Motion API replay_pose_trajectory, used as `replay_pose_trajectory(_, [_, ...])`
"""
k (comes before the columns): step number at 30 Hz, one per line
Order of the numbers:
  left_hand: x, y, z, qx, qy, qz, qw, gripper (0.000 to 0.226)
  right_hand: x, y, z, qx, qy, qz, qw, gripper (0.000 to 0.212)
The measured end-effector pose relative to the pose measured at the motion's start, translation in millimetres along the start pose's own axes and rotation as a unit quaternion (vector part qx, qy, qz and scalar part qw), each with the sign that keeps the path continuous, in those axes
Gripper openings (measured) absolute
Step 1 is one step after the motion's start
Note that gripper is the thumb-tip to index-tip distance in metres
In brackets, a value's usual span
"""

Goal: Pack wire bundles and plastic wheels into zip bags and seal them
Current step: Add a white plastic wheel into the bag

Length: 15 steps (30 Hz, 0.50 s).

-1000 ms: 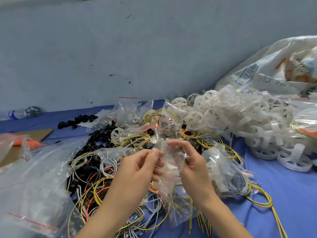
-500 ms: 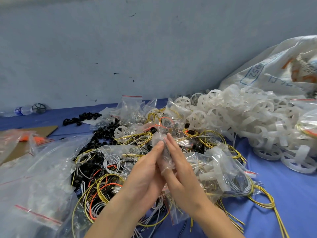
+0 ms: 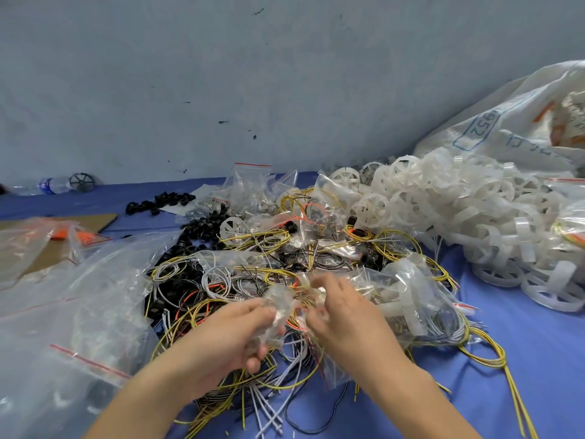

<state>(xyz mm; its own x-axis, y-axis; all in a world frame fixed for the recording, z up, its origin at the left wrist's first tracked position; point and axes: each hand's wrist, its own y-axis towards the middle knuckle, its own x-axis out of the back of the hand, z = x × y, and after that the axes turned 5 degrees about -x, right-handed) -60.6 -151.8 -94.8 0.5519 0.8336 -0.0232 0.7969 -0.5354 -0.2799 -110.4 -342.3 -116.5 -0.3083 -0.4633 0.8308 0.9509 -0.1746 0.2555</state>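
Note:
My left hand (image 3: 232,334) and my right hand (image 3: 345,315) are low over the wire pile, both gripping one small clear zip bag (image 3: 280,304) that looks crumpled and blurred between them. Yellow and orange wires show where the bag meets my right fingers. Under my hands lies a heap of yellow, white, orange and black wire bundles (image 3: 202,299). White plastic wheels (image 3: 459,213) are piled to the right. A filled clear bag (image 3: 418,299) with a wheel and wires lies just right of my right hand.
A large white sack (image 3: 519,128) leans on the wall at the right. Empty zip bags (image 3: 72,312) cover the left of the blue table (image 3: 538,359). Black rings (image 3: 161,202), brown cardboard (image 3: 95,221) and a water bottle (image 3: 47,185) sit further back.
My hands have dropped lower and moved apart from pressing together, and the small bag between them is now bunched up nearer the wire pile.

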Motion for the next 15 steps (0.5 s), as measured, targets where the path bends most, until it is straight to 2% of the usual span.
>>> replay_pose_trajectory(4, [-14,-1,1,-0.004,0.020,0.053,0.998,0.018,8,-4,-1,-0.043,0.062,-0.064,0.995,0.019])
replay_pose_trajectory(9, [-40,13,-12,-0.022,0.043,0.072,0.996,0.022,21,-8,4,-0.062,0.078,-0.130,0.986,0.018])
replay_pose_trajectory(15, [-72,36,-32,-0.035,-0.086,0.076,0.993,0.022,34,-10,12,-0.059,0.084,-0.155,0.983,0.025])
